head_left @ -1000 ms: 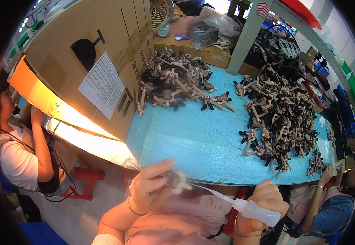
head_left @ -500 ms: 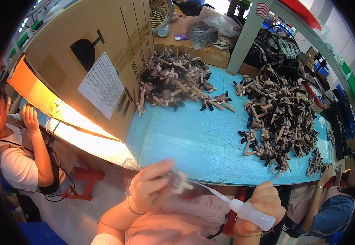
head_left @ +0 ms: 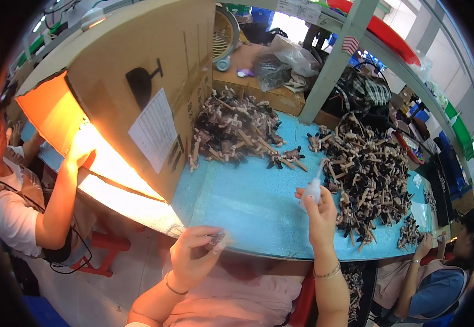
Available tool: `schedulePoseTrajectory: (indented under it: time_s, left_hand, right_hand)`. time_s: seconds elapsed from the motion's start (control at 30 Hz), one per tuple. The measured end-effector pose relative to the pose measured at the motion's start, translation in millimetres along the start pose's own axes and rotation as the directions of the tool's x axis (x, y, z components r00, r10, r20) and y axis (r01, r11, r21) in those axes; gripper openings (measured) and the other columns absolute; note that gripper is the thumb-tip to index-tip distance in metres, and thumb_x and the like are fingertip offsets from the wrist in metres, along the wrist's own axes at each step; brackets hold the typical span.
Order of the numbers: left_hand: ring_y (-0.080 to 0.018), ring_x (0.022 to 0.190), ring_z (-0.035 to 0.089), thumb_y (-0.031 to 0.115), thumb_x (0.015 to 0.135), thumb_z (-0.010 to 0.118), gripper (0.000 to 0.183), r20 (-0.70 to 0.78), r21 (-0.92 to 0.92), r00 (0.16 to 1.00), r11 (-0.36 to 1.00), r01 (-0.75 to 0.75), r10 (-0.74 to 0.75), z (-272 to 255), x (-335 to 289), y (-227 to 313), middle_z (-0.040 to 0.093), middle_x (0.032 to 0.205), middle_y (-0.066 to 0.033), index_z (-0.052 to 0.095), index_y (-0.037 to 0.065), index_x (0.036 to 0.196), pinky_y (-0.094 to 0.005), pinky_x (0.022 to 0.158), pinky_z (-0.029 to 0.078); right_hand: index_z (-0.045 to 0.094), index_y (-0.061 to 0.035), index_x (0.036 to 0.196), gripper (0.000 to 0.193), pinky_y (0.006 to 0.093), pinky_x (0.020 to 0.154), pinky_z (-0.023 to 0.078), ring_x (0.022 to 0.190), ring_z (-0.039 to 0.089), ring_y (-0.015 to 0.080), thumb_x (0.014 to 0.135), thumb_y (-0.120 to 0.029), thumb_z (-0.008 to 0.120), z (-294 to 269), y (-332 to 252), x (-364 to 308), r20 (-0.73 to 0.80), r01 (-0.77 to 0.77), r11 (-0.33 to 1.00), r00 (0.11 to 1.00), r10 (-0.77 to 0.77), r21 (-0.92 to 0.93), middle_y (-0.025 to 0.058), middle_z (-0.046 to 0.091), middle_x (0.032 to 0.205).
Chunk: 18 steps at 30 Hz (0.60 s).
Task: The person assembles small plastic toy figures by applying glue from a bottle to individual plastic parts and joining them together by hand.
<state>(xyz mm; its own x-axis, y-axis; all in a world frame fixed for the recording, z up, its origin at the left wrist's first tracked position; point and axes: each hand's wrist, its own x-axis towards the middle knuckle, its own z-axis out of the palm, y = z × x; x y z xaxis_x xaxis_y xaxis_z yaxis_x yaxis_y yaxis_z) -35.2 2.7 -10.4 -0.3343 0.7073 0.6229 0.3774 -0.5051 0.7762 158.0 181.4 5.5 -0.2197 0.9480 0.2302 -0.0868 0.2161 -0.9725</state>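
Observation:
My left hand is closed around a small toy figure just off the table's front edge; the fingers hide most of it. Over the table, my right hand grips a white squeeze bottle. Its thin nozzle points up and away, beside a big heap of toy figures with brown bodies, black parts and tan sticks. A second heap of figures lies farther back, against the cardboard box. Both heaps rest on the blue table surface.
A tall cardboard box walls off the table's left side, with bright orange light beyond it. A grey metal post rises at the back. One person works at left, another at right. A fan and plastic bags sit behind.
My right hand has swung the bottle up and forward over the table, away from the figure in my left hand. The nozzle now points upward. The whole view has shifted slightly.

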Motion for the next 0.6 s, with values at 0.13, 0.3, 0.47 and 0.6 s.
schedulePoseTrajectory:
  time_s: [0.13,0.3,0.47,0.6]
  left_hand:
    - [-0.0148,0.075,0.061,-0.012,0.072,0.064,0.032,-0.114,-0.026,0.993,0.999,-0.026,0.023,-5,-9,-18,0.059,0.099,-0.0194,0.045,-0.001,0.095,-0.0234,0.058,0.051]
    - [-0.0146,0.077,0.061,-0.010,0.073,0.065,0.033,-0.175,-0.073,0.984,0.997,-0.004,-0.009,-30,-17,-13,0.062,0.095,-0.0160,0.045,0.003,0.097,-0.0245,0.060,0.049]
    - [-0.0150,0.081,0.059,-0.011,0.074,0.063,0.034,-0.344,-0.131,0.937,0.991,0.017,-0.062,-62,-19,-9,0.060,0.094,-0.0160,0.043,0.004,0.097,-0.0256,0.065,0.048]
    - [-0.0144,0.076,0.055,-0.006,0.076,0.064,0.032,-0.564,-0.164,0.815,0.985,0.051,-0.136,-85,-26,-4,0.057,0.088,-0.0135,0.041,0.005,0.094,-0.0244,0.068,0.047]
  right_hand:
    - [0.054,0.0003,0.105,0.030,0.0279,0.074,0.045,0.083,0.056,0.0146,0.081,-0.014,0.063,3,33,41,0.057,0.008,0.910,0.998,0.017,-0.414,0.0068,0.059,0.093]
    - [0.053,0.0019,0.100,0.030,0.0363,0.073,0.043,0.080,0.053,0.0297,0.076,-0.012,0.065,4,45,55,0.193,0.276,0.667,0.961,-0.198,-0.692,0.0150,0.053,0.090]
    - [0.053,0.0009,0.096,0.022,0.0389,0.070,0.043,0.079,0.053,0.0347,0.074,-0.002,0.060,61,-50,-10,0.431,0.514,0.187,0.830,-0.353,-0.837,0.0164,0.054,0.084]
    - [0.049,-0.0029,0.078,0.008,0.0379,0.062,0.043,0.070,0.050,0.0284,0.072,-0.006,0.052,170,-75,-62,0.859,0.826,0.398,0.488,-0.153,-0.399,0.0130,0.049,0.076]
